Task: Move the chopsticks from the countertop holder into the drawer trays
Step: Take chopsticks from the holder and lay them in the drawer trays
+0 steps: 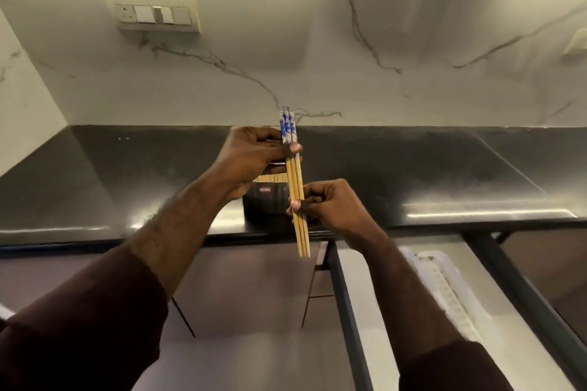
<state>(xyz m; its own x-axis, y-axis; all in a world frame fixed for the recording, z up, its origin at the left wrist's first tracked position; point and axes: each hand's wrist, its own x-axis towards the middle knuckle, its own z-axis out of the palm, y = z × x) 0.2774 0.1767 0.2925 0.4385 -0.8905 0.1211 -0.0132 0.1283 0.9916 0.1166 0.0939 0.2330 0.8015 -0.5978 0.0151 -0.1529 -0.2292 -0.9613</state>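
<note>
Currently we hold the chopsticks (294, 182) upright above the countertop (413, 165), left hand (254, 159) pinching them below the blue-patterned tops, right hand (320, 203) pinching lower down, holder (270, 197) just behind, open drawer (397, 295) below right.

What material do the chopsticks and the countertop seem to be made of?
Chopsticks: likely bamboo or light wood, matte tan shafts; the tops carry a blue-and-white pattern, perhaps printed or painted. Countertop: probably polished dark stone, since it gives glossy reflections; a laminate cannot be ruled out.

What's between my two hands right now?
In the head view, a bare stretch of the chopsticks spans left hand to right hand; the dark holder sits behind.
</note>
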